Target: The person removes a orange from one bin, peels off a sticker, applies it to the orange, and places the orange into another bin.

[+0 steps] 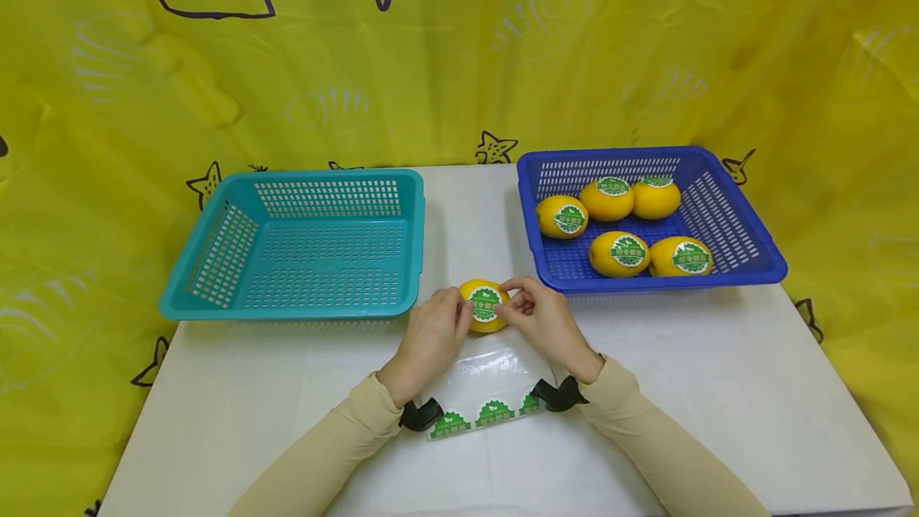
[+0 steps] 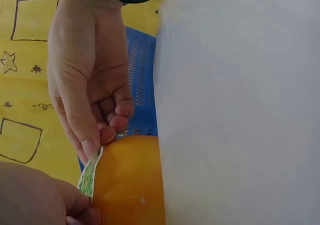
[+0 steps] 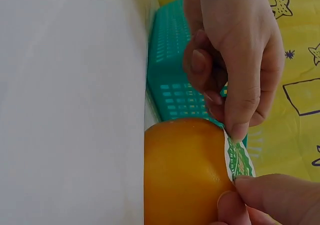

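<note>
A yellow lemon (image 1: 488,328) lies on the white table between both hands. Its upper face carries a round green and white sticker (image 1: 486,303). The left hand (image 1: 431,333) pinches the sticker's left edge with thumb and finger; the right hand (image 1: 549,329) pinches the opposite edge. Seen close up in the left wrist view, the sticker (image 2: 89,177) lies along the side of the lemon (image 2: 132,180), with a thumb at each end. In the right wrist view, the sticker's edge (image 3: 237,160) appears slightly lifted from the lemon (image 3: 185,170). Below the hands lies a clear sticker sheet (image 1: 495,373) with several green labels along its near edge.
A teal basket (image 1: 290,313) with nothing in it stands at the left. On the right, a blue basket (image 1: 660,283) holds several stickered lemons (image 1: 606,202). Behind the white table (image 1: 718,405) hangs a yellow patterned cloth (image 1: 459,62). Dark bands (image 1: 421,415) circle both wrists.
</note>
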`<act>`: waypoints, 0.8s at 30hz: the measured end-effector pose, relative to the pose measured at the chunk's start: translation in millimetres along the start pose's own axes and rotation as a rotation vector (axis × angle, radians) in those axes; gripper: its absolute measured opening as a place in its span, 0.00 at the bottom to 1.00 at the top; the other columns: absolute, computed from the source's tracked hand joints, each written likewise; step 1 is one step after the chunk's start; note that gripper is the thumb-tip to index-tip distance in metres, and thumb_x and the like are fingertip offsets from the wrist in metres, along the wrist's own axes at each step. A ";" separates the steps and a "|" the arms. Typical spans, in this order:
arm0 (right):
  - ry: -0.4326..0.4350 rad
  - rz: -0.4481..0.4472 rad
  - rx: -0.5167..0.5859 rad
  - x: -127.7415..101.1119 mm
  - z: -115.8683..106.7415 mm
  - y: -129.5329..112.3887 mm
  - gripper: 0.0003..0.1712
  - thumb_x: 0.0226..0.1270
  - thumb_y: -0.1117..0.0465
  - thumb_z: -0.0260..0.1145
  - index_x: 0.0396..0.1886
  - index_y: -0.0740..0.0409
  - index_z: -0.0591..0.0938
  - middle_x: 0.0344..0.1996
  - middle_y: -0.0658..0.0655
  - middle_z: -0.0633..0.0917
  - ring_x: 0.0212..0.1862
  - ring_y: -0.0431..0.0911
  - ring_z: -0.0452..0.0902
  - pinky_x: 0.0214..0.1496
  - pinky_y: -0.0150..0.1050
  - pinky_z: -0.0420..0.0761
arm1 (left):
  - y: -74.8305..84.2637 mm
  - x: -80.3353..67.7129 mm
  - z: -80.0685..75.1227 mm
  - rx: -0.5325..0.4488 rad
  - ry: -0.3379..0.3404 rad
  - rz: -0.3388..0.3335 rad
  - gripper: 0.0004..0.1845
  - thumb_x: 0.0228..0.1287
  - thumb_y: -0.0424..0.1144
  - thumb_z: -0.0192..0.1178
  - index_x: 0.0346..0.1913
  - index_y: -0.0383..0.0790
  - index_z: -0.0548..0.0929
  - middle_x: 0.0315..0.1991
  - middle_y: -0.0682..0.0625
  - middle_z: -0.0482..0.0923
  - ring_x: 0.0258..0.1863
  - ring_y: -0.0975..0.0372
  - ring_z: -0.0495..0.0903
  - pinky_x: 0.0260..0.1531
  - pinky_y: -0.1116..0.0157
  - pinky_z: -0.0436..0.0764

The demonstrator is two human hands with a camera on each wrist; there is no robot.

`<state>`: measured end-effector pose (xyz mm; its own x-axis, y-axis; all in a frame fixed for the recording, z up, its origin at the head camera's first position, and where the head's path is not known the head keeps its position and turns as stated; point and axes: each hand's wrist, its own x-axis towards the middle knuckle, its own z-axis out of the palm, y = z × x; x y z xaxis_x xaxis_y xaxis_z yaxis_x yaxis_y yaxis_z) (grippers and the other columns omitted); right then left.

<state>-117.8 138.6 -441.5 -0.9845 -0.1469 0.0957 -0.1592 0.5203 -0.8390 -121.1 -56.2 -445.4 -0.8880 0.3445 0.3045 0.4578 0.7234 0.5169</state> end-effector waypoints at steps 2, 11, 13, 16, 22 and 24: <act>-0.012 0.009 -0.003 0.5 -0.8 1.0 0.17 0.58 0.66 0.74 0.46 0.63 0.82 0.25 0.49 0.82 0.27 0.43 0.76 0.31 0.34 0.78 | 0.9 -0.7 0.2 0.004 0.003 -0.014 0.08 0.68 0.36 0.60 0.35 0.36 0.74 0.30 0.48 0.67 0.19 0.60 0.68 0.17 0.66 0.71; -0.017 -0.003 -0.027 3.3 8.4 0.6 0.16 0.64 0.54 0.71 0.43 0.59 0.80 0.20 0.48 0.75 0.23 0.42 0.70 0.25 0.34 0.70 | 2.8 -3.9 -0.4 -0.056 -0.141 -0.096 0.28 0.71 0.48 0.57 0.61 0.25 0.71 0.52 0.35 0.72 0.33 0.53 0.79 0.36 0.58 0.83; -0.011 -0.017 -0.045 4.6 10.6 -0.7 0.16 0.64 0.52 0.71 0.41 0.59 0.79 0.18 0.48 0.72 0.21 0.42 0.68 0.24 0.34 0.66 | 1.3 -3.5 -0.1 -0.103 -0.152 -0.122 0.27 0.72 0.49 0.55 0.58 0.27 0.72 0.49 0.37 0.73 0.33 0.54 0.77 0.35 0.59 0.81; -0.003 -0.029 -0.057 6.5 11.6 -0.3 0.15 0.64 0.54 0.71 0.40 0.59 0.77 0.17 0.48 0.70 0.20 0.43 0.66 0.23 0.34 0.64 | -3.7 -1.4 2.2 -0.171 -0.163 -0.152 0.24 0.73 0.50 0.55 0.55 0.30 0.72 0.47 0.40 0.71 0.33 0.56 0.74 0.34 0.61 0.78; -0.035 0.008 0.023 11.6 10.0 4.6 0.09 0.68 0.60 0.68 0.41 0.57 0.78 0.18 0.49 0.71 0.21 0.43 0.66 0.23 0.32 0.64 | -13.8 2.2 3.2 -0.352 -0.217 -0.224 0.20 0.73 0.45 0.56 0.56 0.33 0.70 0.46 0.43 0.67 0.34 0.58 0.70 0.34 0.63 0.74; -0.050 0.020 0.052 12.6 9.1 5.0 0.08 0.68 0.61 0.67 0.42 0.57 0.78 0.17 0.49 0.71 0.21 0.43 0.66 0.23 0.32 0.64 | -15.2 3.2 3.3 -0.400 -0.224 -0.251 0.19 0.73 0.45 0.55 0.56 0.34 0.70 0.43 0.45 0.66 0.32 0.58 0.68 0.31 0.63 0.71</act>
<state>-130.4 131.7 -449.3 -0.9823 -0.1795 0.0526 -0.1341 0.4795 -0.8673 -131.1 -64.1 -454.9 -0.9397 0.3413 -0.0241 0.1711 0.5298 0.8307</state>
